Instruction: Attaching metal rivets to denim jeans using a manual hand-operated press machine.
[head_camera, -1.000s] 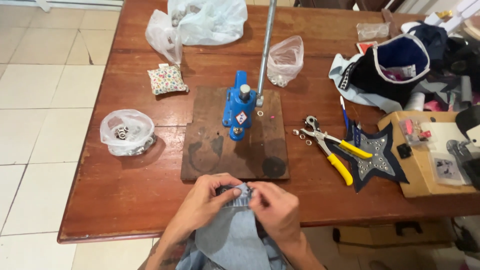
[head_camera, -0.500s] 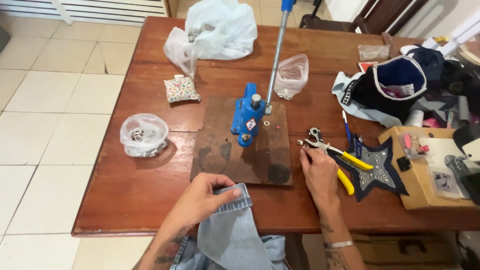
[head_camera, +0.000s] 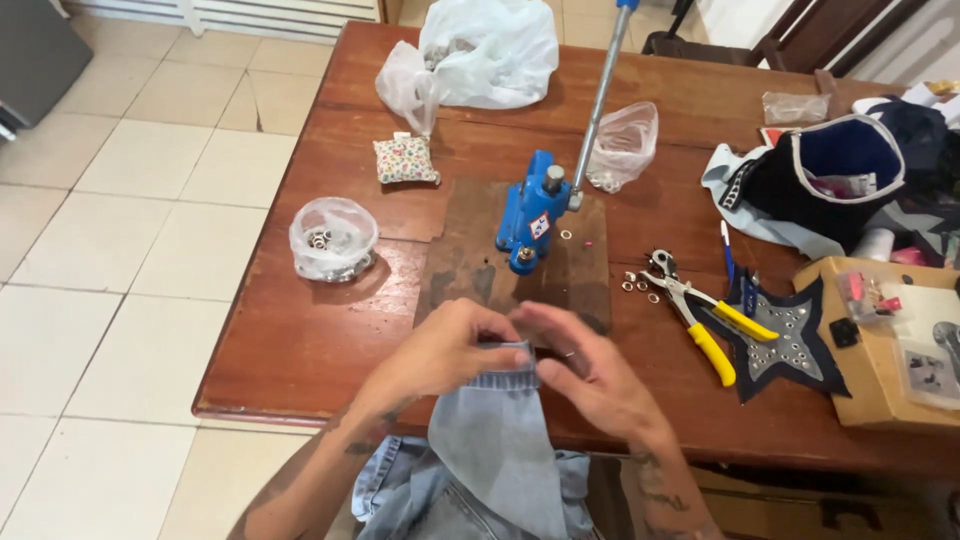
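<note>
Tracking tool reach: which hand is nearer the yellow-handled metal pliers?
Right. The right hand lies just left of the yellow-handled metal pliers; the left hand sits farther left, gripping the light-blue denim hem.
</note>
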